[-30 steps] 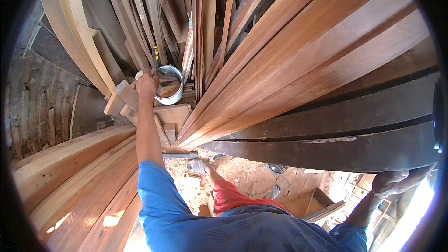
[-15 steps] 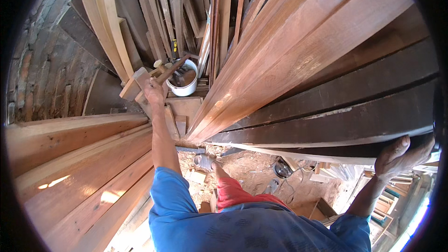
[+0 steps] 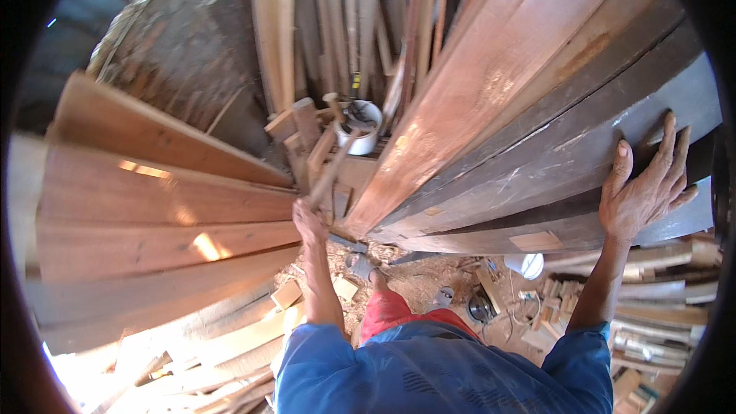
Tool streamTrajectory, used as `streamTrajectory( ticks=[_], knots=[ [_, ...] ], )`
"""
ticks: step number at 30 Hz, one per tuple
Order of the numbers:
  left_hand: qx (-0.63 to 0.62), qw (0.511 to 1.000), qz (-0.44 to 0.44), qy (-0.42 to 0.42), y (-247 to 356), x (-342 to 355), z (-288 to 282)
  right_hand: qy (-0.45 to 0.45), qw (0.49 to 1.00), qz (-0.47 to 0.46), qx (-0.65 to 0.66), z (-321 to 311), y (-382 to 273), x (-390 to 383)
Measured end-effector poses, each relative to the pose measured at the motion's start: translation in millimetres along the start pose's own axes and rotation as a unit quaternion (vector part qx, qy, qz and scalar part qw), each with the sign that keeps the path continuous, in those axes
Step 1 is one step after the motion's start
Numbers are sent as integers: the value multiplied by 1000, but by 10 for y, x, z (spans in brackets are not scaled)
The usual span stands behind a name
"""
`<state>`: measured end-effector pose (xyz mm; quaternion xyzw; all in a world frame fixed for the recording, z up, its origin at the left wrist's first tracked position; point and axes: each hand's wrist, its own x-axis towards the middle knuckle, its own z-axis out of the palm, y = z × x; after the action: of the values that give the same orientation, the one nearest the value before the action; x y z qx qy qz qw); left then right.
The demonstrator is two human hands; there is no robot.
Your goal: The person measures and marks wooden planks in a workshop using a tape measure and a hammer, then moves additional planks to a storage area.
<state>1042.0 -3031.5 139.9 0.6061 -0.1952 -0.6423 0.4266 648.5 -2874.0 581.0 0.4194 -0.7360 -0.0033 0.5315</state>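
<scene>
My left hand [image 3: 309, 218] is closed around the lower end of a brown wooden stick [image 3: 330, 175], which slants up and away toward a white bucket [image 3: 366, 142]. Whether the stick carries a tool head at its far end I cannot make out. Dark tools stand inside the bucket, one with a yellow-and-black handle [image 3: 356, 83]. On the right, my right hand [image 3: 640, 192] lies with fingers spread against a tall dark plank [image 3: 552, 161]. Next to that plank leans a wide reddish-brown board [image 3: 460, 92].
Reddish planks [image 3: 169, 195] stand on the left. Small wood blocks [image 3: 307, 123] sit beside the bucket, and narrow boards [image 3: 330, 23] lean behind it. Shavings and offcuts [image 3: 346, 288] cover the floor near my feet. A stack of timber [image 3: 652, 314] lies at lower right.
My left hand has come back toward me from beside the bucket, with the stick still in it. My right hand has shifted from the dark plank's edge onto its face, fingers spreading. The view has turned.
</scene>
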Motion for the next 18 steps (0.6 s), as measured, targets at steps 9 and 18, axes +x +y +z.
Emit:
streamTrajectory(
  ticks=[9,18],
  knots=[
    [-149,988,19,-37,-372,-2225,-1306,84,980,35,175,23,178,-92],
    [-312,944,78,79,-1127,-4470,-1554,-163,582,-105,790,-1041,-501,-1423]
  ],
)
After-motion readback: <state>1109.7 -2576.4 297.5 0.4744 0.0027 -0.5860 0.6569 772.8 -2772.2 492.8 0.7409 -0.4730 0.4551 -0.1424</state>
